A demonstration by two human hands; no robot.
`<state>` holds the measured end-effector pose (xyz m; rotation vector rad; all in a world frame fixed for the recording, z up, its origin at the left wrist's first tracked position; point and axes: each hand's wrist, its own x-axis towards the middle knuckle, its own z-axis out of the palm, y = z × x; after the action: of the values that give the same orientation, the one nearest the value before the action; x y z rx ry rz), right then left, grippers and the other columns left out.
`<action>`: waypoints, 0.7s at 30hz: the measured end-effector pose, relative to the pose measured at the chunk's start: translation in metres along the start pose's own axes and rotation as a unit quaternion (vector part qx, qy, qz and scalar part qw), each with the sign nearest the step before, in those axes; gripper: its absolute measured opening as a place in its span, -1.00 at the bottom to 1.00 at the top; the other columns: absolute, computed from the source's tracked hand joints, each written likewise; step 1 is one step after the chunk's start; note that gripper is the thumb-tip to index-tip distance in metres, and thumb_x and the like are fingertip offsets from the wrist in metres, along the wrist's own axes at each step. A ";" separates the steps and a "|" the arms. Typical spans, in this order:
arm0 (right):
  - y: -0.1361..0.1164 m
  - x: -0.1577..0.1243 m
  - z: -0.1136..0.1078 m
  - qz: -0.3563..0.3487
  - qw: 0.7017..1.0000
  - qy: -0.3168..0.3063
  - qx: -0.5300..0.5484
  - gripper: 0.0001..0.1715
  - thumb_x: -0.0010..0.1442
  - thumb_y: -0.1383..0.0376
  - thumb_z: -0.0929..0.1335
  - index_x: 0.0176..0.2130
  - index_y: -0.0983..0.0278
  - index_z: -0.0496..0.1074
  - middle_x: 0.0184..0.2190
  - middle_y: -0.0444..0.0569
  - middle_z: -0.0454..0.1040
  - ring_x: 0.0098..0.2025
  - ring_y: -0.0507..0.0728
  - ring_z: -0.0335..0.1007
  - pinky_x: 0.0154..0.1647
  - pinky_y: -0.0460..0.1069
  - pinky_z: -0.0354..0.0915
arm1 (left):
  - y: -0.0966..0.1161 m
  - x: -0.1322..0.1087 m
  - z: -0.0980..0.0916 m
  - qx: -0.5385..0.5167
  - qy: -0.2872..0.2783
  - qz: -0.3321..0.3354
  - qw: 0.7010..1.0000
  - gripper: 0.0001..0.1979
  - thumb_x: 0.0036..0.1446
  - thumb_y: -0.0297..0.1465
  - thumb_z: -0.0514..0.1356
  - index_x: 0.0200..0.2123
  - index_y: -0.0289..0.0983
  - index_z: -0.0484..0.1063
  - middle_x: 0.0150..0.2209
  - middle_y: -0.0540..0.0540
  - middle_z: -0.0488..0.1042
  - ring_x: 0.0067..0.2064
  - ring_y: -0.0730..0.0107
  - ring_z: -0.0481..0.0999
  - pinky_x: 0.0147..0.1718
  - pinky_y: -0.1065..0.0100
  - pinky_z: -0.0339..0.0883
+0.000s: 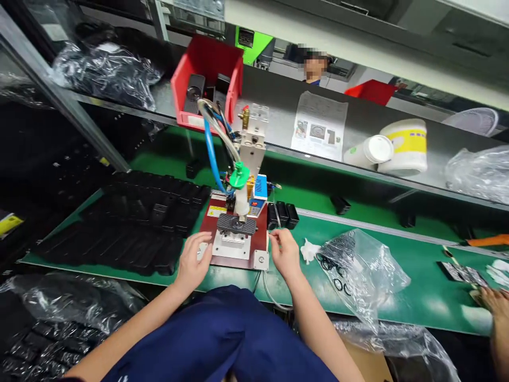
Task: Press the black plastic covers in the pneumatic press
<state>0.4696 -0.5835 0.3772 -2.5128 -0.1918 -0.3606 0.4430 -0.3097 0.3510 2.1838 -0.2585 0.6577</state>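
Left hand (pixel 193 260) rests half-open, its fingertips (pixel 203 248) on the red base (pixel 256 241) of a pneumatic bench press (pixel 251 154), just beside the steel fixture (pixel 230 246). Right hand (pixel 284 253) pinches thumb and forefinger at that base's edge, whether holding anything too small to tell, near black moulded parts (pixel 282 215). Further right lies a clear plastic bag (pixel 369 270) of black O-rings (pixel 338 284).

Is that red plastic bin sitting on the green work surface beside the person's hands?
No, the red plastic bin sits on the raised grey shelf, above the green work surface.
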 end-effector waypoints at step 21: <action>-0.056 0.021 0.054 -0.132 0.988 0.064 -0.049 -0.80 0.37 0.32 0.20 -0.15 0.28 0.39 -0.13 0.08 0.46 -0.02 0.17 0.34 -0.01 0.09 0.27 | 0.001 0.051 0.028 0.139 -0.157 0.211 0.955 -0.53 0.24 -0.43 0.05 0.22 -0.36 0.23 0.24 -0.24 0.31 0.29 0.03 0.20 0.15 -0.02 0.11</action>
<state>0.4896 -0.5062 0.3710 -2.5536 -0.4692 -0.6506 0.4960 -0.3298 0.3641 2.5287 -0.8652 0.5982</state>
